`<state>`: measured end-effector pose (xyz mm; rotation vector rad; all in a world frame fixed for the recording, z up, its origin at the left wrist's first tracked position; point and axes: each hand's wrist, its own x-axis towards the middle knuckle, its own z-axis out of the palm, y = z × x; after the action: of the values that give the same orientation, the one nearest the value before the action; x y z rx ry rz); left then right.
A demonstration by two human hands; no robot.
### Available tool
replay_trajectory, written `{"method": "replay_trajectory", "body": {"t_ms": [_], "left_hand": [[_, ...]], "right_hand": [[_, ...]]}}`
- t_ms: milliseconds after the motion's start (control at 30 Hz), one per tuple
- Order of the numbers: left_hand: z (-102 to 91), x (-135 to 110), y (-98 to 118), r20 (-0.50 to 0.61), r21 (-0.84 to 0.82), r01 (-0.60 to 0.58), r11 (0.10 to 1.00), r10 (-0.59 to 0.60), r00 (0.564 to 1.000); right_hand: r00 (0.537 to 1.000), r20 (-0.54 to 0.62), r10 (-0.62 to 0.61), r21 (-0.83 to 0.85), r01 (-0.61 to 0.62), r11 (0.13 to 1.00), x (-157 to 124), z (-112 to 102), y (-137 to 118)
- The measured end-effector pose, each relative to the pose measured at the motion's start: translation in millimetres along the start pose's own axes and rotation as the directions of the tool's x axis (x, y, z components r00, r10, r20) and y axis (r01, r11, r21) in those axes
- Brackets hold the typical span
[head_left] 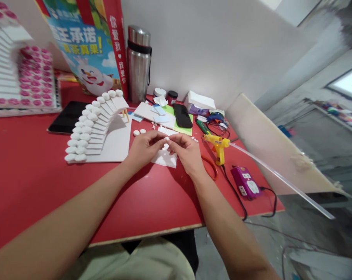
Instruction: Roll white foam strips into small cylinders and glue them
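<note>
My left hand [143, 148] and my right hand [189, 151] meet over the table, fingertips pinched around a small white piece [166, 139]. The fingers cover most of it, so its exact kind does not show. Beneath them lies a white sheet [168, 160]. Two white round discs [136, 133] rest just beyond my left hand. To the left stands a curved white model staircase [96, 134] on a white base board [117, 146], its outer edge lined with similar discs. Right of my right hand is a yellow hot glue gun [219, 146] with a long clear glue stick [277, 177].
A purple power socket box [246, 182] sits near the right table edge, with black cords. Behind are a steel flask [139, 64], a printed bag [85, 46], a black pouch [182, 116] and a tablet [67, 118]. A pink-flowered staircase model [33, 77] stands far left.
</note>
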<state>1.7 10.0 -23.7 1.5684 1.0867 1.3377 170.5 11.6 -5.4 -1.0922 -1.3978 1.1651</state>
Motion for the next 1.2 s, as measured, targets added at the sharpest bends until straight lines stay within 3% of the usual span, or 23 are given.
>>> {"method": "replay_trajectory", "body": {"t_ms": [333,667,933,1033,1100,1200], "left_hand": [[1.7,-3,4,-0.048,0.005,-0.015,1.0,0.015,0.999],[4.6,-3,1,-0.021,0.012,-0.003,1.0,0.003,1.0],[3.1,-1,-3,0.069,0.174,-0.182,0.968,0.173,0.983],[1.6,-1,-3,0.056,0.205,-0.166,0.965,0.158,0.986],[1.0,0,-5,0.023,0.1,-0.065,0.993,0.063,0.998],[1.0,3,-8,0.033,-0.271,0.142,0.952,-0.138,0.99]], "right_hand": [[1.0,0.016,-0.01,0.014,0.01,1.0,-1,1,4],[0.999,-0.039,-0.008,0.01,0.008,1.0,1,3,5],[0.998,-0.018,0.058,0.067,-0.057,0.996,5,4,7],[0.999,-0.011,0.053,0.068,-0.052,0.996,4,5,7],[0.999,-0.027,0.047,0.056,-0.045,0.997,4,4,5],[0.996,-0.085,0.022,0.018,-0.021,1.0,4,0,2]]}}
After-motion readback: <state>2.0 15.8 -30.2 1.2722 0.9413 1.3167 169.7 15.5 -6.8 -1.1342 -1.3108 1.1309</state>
